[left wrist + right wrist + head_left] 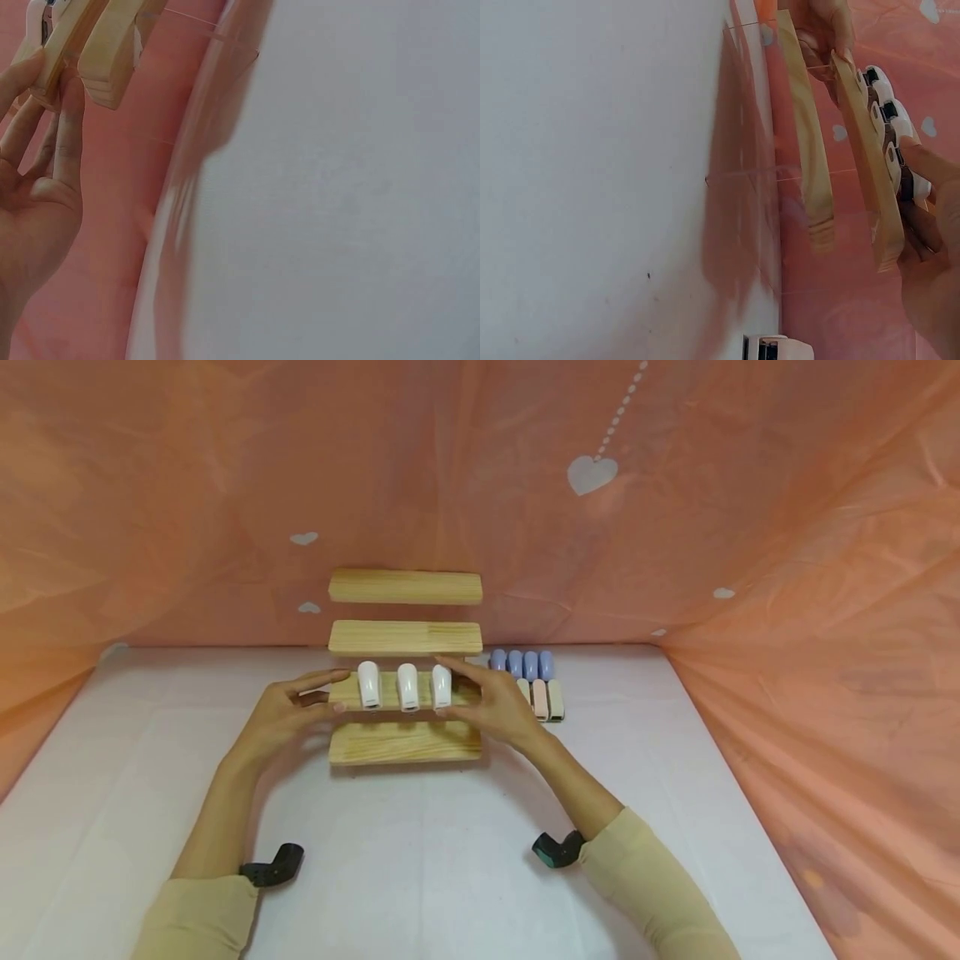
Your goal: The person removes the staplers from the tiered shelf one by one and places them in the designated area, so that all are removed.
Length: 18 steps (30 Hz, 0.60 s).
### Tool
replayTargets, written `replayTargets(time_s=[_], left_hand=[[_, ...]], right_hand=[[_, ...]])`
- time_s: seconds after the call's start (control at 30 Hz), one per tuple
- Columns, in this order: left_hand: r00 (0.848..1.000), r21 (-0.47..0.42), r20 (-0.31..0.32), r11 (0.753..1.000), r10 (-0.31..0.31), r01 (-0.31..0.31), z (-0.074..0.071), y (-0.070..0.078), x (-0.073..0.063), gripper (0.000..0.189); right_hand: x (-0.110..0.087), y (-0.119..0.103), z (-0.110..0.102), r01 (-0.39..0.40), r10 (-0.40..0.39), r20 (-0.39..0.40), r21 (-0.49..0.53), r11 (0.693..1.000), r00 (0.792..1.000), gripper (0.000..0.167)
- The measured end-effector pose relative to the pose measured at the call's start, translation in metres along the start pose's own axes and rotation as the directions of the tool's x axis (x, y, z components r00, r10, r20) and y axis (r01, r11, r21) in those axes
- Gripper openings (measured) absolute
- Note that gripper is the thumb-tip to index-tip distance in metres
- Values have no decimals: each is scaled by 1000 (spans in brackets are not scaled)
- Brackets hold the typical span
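A wooden board [387, 690], one of several stacked shelf boards, bears three small white staplers: a left one [368, 685], a middle one [407, 687] and a right one [441, 688]. My left hand [279, 717] holds the board's left end between thumb and fingers; the left wrist view shows this board end [61, 60] pinched. At the other end, my right hand [501, 708] pinches the right white stapler, thumb at its lower end and a finger at its top. Black stapler undersides show in the right wrist view. Part of the board's right end is hidden by that hand.
Two boards [405, 637] stand above and one board [405, 745] below. Just right of the shelf lie a row of blue-violet staplers [531, 665] and a row of cream and pink ones [540, 700] on the white tabletop [420, 860]. A pink cloth [525, 543] hangs behind.
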<state>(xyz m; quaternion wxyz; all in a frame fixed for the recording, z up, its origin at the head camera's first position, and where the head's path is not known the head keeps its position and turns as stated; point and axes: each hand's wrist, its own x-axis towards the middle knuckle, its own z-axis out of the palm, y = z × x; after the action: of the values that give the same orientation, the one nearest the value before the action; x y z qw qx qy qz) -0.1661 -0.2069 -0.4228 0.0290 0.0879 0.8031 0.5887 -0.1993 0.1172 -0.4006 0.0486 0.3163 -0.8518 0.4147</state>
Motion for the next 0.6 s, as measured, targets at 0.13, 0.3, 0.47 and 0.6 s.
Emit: replayTargets(time_s=[0.13, 0.3, 0.47, 0.6], left_hand=[[1000, -22, -1, 1000, 7, -7, 0, 2, 1, 52], [1000, -13, -4, 1000, 0, 0, -1, 5, 2, 52], [1000, 2, 1, 1000, -21, 21, 0, 5, 0, 52], [1000, -11, -5, 1000, -19, 19, 1, 4, -1, 52]], right_hand=[[-3, 2, -5, 14, -13, -28, 9, 1000, 1000, 69], [-10, 7, -14, 18, -18, -47, 0, 1000, 999, 69], [-19, 14, -23, -14, 18, -50, 66, 998, 999, 67], [-25, 20, -28, -48, 58, -56, 172, 984, 997, 65]])
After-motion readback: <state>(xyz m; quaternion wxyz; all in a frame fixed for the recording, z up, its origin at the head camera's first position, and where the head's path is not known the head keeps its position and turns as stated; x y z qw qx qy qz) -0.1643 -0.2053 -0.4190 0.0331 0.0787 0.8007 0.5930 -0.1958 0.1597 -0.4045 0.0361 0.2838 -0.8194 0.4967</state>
